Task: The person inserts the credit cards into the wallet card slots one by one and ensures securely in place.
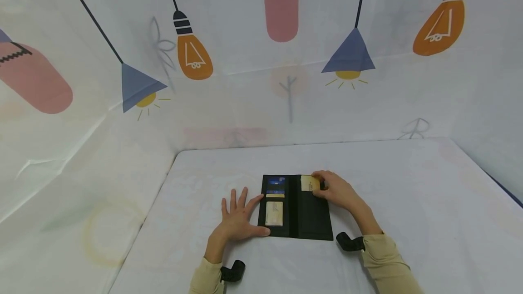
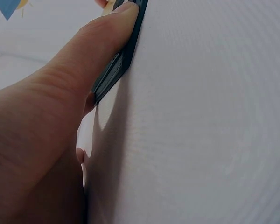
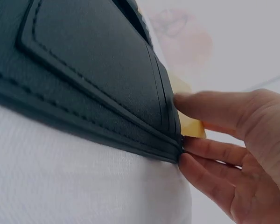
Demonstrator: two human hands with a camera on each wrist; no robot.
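A black wallet lies spread flat on the white-covered table. Blue cards show in its upper left slots, and a pale yellowish card sits in the lower left window. From the top of the right-hand pocket sticks out a yellow card. My right hand pinches this card near its right end; the right wrist view shows the thumb and fingers at the wallet's edge. My left hand has spread fingers, with its thumb pressing the wallet's lower left edge and the index fingertip touching its left side.
White cloth covers the table. Behind it and along the sides hang white sheets printed with lamps and bulbs. Black wrist devices are strapped at both beige sleeves.
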